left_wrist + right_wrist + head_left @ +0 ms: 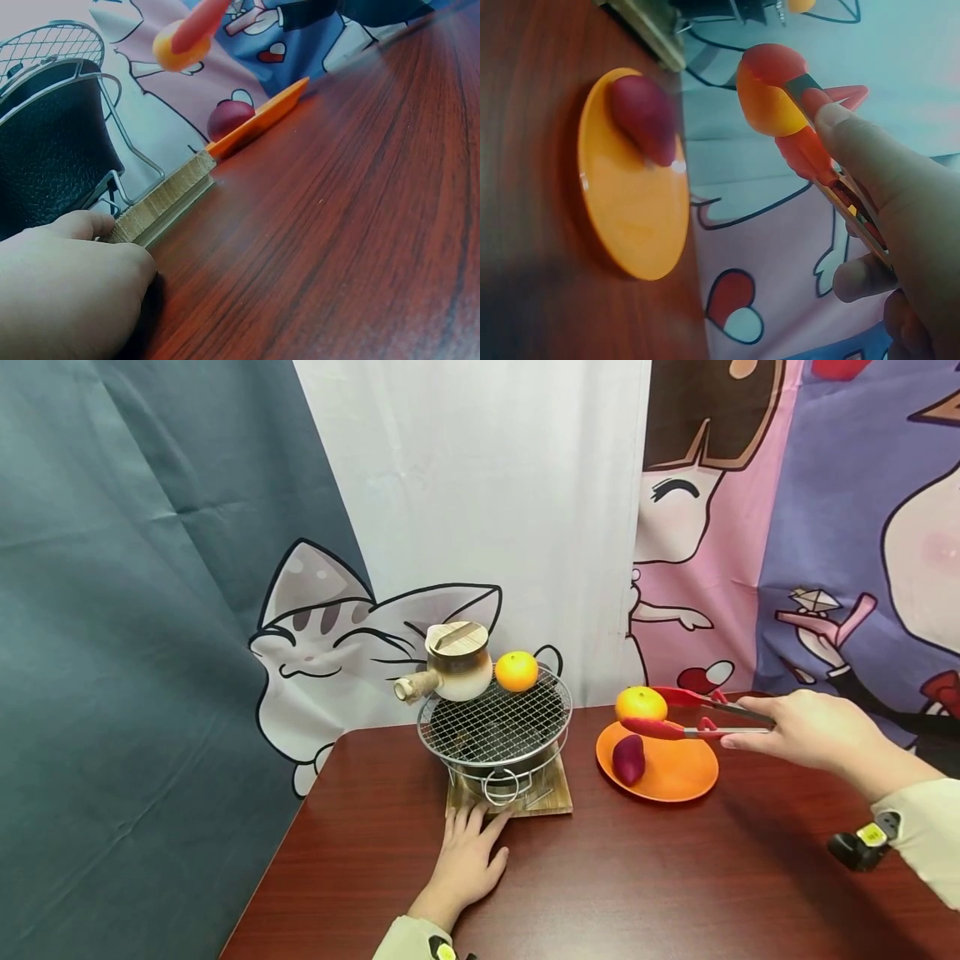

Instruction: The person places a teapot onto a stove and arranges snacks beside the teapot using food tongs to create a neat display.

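Note:
My right hand [821,733] grips a pair of red-tipped metal tongs [731,732]. Between the tong tips an orange tangerine [640,703] is held up above an orange plate [678,770]. On that plate lies a purple sweet potato [628,758]. My left hand [468,858] rests at the front edge of a wooden board [557,793], fingers spread and fingertips touching it; the left wrist view shows its thumb side against the board [161,202]. On the board stands a round grill with a wire mesh [517,727], bearing a second tangerine [516,671] and a small lidded pot [459,664].
The pot's side handle [417,686] sticks out past the grill rim on the left. A wire ring handle [500,787] hangs at the grill's front. Behind the dark red table [600,885] hangs a printed cartoon curtain [495,485].

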The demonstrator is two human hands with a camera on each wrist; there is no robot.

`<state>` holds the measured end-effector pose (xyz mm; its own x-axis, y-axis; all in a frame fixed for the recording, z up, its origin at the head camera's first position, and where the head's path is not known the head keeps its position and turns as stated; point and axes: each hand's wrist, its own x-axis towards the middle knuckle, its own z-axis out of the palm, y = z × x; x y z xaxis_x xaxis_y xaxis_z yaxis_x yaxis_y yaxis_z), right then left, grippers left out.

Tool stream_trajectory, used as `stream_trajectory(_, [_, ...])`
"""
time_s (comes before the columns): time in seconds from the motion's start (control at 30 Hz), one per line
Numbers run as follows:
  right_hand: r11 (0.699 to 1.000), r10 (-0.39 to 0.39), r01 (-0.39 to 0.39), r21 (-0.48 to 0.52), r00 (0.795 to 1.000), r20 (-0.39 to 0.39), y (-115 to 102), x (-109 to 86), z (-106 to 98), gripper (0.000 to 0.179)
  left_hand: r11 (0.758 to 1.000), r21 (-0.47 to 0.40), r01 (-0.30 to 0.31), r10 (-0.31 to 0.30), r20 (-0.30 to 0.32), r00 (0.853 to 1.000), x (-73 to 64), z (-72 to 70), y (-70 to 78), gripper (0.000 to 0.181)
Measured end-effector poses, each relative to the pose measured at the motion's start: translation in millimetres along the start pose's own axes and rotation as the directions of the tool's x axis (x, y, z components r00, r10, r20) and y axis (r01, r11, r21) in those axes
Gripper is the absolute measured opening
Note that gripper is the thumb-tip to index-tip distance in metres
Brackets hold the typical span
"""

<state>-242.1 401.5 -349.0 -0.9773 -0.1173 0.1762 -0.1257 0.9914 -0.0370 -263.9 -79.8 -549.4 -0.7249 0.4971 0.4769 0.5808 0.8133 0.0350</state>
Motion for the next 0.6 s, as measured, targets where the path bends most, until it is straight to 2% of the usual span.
stream_trajectory(0.4, [1.000, -0.025, 0.024, -0.010, 0.998, -0.059, -11.6, 10.8, -21.3, 0.093, 1.000, 0.002, 0.004, -0.004, 0.012, 1.000, 0.4, -1.7, 0.1, 0.053])
stream_trajectory(0.6, [0.999, -0.034, 0.033, -0.005, 0.997, -0.064, -19.9, 18.0, -31.2, 0.095, 1.000, 0.002, -0.003, 0.003, 0.000, 1.000, -1.0, -0.8, 0.0, 0.054])
